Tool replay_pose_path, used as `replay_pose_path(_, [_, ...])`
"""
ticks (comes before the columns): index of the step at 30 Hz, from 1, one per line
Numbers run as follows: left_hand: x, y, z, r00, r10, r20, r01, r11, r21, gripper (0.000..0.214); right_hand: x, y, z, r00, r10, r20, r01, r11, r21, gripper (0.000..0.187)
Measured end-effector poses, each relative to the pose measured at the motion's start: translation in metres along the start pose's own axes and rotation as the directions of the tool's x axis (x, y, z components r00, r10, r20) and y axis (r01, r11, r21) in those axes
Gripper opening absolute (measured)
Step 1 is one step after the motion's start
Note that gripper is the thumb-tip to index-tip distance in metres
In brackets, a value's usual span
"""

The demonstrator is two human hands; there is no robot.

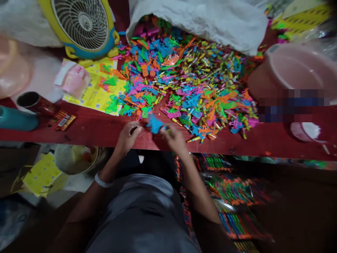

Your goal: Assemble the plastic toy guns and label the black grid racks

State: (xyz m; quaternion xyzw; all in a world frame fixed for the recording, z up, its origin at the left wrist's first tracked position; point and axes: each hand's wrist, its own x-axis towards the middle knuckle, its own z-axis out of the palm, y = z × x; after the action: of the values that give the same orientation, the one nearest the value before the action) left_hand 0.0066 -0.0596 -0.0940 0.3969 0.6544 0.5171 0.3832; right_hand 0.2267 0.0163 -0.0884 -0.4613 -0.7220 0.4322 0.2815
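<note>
My right hand (173, 138) pinches a bright blue plastic piece (154, 124), blurred, just above the front of the red table (105, 130); its exact kind cannot be made out. To the left of it, my left hand (128, 137) rests near the table edge with fingers curled and a gap between thumb and forefinger; nothing shows in it. Beyond both hands spreads a heap of small flat plastic pieces (142, 91) in orange, green, pink and blue. Mixed in on the right are many short striped sticks (207, 61).
A white sack (210, 21) lies open behind the heap. At left stand a yellow fan (85, 23), yellow printed sheets (92, 92), a teal bottle (17, 118) and a dark cup (33, 102). A pink basin (297, 70) is right. Below are a bucket (101, 158) and bagged colourful sticks (237, 191).
</note>
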Motion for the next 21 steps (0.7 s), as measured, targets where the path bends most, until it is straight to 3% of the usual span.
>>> replay_pose_path(1, [0.008, -0.005, -0.003, 0.996, 0.056, -0.065, -0.051, 0.996, 0.072, 0.025, 0.006, 0.004, -0.018, 0.975, -0.06, -0.215, 0.037, 0.993, -0.109, 0.032])
replay_pose_path(2, [0.017, -0.011, -0.006, 0.985, 0.113, -0.133, -0.091, 0.983, 0.161, 0.025, 0.012, 0.008, -0.033, 0.91, -0.148, -0.388, 0.056, 0.97, -0.238, 0.035])
replay_pose_path(4, [0.035, -0.018, -0.01, 0.952, 0.213, -0.221, -0.127, 0.929, 0.348, 0.03, 0.019, 0.011, -0.051, 0.796, -0.287, -0.534, 0.05, 0.909, -0.414, 0.04])
replay_pose_path(5, [0.045, -0.021, -0.011, 0.942, 0.244, -0.23, -0.13, 0.897, 0.422, 0.035, 0.021, 0.01, -0.051, 0.781, -0.327, -0.532, 0.064, 0.89, -0.452, 0.041])
replay_pose_path(6, [0.053, -0.022, -0.012, 0.943, 0.256, -0.214, -0.127, 0.868, 0.48, 0.041, 0.021, 0.009, -0.045, 0.798, -0.34, -0.497, 0.092, 0.884, -0.458, 0.04])
replay_pose_path(9, [0.072, -0.02, -0.014, 0.971, 0.212, -0.112, -0.111, 0.811, 0.574, 0.051, 0.018, 0.004, -0.007, 0.915, -0.27, -0.298, 0.164, 0.927, -0.337, 0.038])
replay_pose_path(11, [0.075, -0.019, -0.017, 0.982, 0.164, -0.094, -0.079, 0.809, 0.582, 0.05, 0.015, 0.003, 0.02, 0.971, -0.159, -0.178, 0.121, 0.972, -0.203, 0.039])
replay_pose_path(13, [0.07, -0.019, -0.022, 0.984, 0.111, -0.137, -0.022, 0.848, 0.529, 0.044, 0.013, 0.003, 0.04, 0.993, -0.057, -0.103, 0.05, 0.996, -0.074, 0.04])
replay_pose_path(15, [0.06, -0.02, -0.026, 0.98, 0.036, -0.198, 0.045, 0.919, 0.393, 0.033, 0.012, 0.004, 0.051, 0.998, 0.006, -0.068, -0.005, 1.0, 0.017, 0.039])
replay_pose_path(18, [0.04, -0.019, -0.023, 0.962, -0.1, -0.254, 0.11, 0.994, 0.024, 0.032, 0.01, 0.001, 0.06, 0.999, 0.05, 0.022, -0.052, 0.994, 0.1, 0.033])
replay_pose_path(21, [0.02, -0.015, -0.008, 0.956, -0.204, -0.21, 0.132, 0.941, -0.313, 0.037, 0.007, -0.008, 0.07, 0.992, 0.025, 0.127, -0.048, 0.982, 0.183, 0.032])
